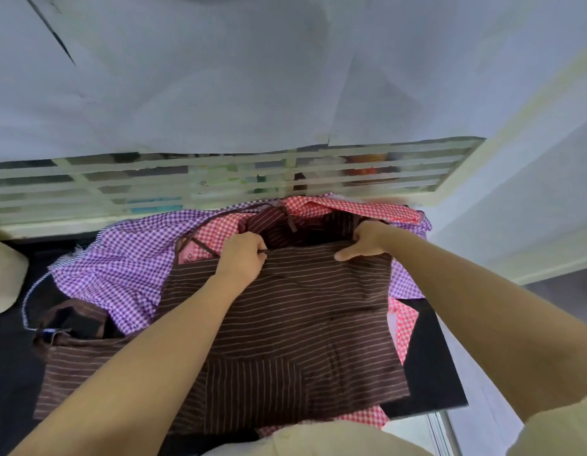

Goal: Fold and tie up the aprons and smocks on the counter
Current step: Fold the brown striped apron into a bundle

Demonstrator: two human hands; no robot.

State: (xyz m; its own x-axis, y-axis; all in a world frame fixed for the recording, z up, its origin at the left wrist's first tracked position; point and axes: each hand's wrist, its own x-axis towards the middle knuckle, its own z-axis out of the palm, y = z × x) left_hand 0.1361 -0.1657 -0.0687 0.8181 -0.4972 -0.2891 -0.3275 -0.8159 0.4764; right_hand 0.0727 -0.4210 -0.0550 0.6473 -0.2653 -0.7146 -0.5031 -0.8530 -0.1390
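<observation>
A brown apron with thin pale stripes (302,324) lies spread over the black counter (427,366), on top of the other garments. My left hand (242,258) pinches its far folded edge near the middle, close to a thin brown strap (200,245). My right hand (364,241) grips the same edge at the right corner, thumb lying on top. Under it lie a purple checked smock (121,258) on the left and a red checked one (318,205) at the back. More brown striped cloth (279,225) is bunched beyond the edge.
A slatted window grille (219,179) runs along the back of the counter, white sheets (252,77) hanging above it. A cream object (2,278) sits at the far left. A white wall (515,192) closes the right side. The counter's right edge drops off by my right forearm.
</observation>
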